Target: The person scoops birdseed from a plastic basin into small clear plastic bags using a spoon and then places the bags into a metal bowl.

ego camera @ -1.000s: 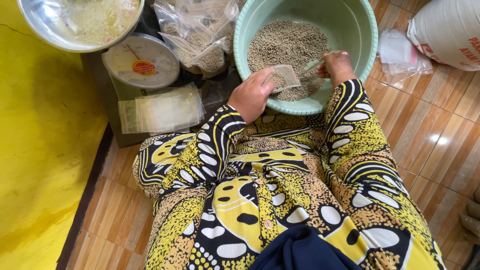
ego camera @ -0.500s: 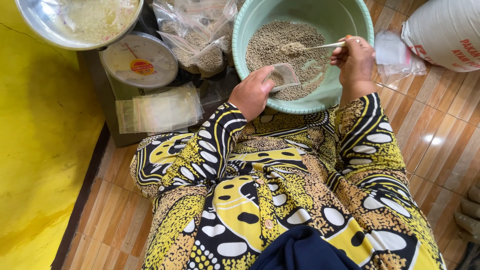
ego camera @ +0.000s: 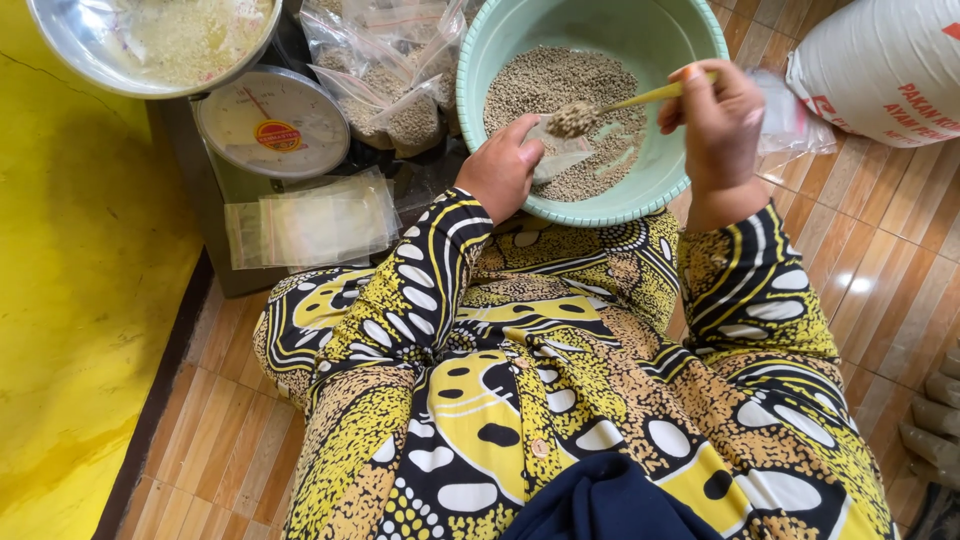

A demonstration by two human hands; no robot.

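A mint-green basin [ego camera: 690, 40] rests at my lap, half filled with small brown pellets [ego camera: 555, 85]. My left hand [ego camera: 503, 168] grips a small clear plastic bag [ego camera: 560, 158] at its mouth, just inside the basin's near rim. My right hand [ego camera: 717, 120] holds a yellow-handled spoon [ego camera: 622, 104], heaped with pellets, its bowl hovering right above the bag's mouth. Both sleeves are yellow and black patterned cloth.
A dial kitchen scale [ego camera: 272, 122] stands to the left, a metal bowl [ego camera: 150, 45] of pale powder above it. Several filled clear bags [ego camera: 390, 90] lie beside the basin; a stack of flat unfilled bags [ego camera: 315, 222] lies below the scale. A white sack [ego camera: 885, 65] sits at right.
My right hand rose out of the pellets with a loaded spoon and swung it left to the bag's mouth. The left hand kept the bag in place.
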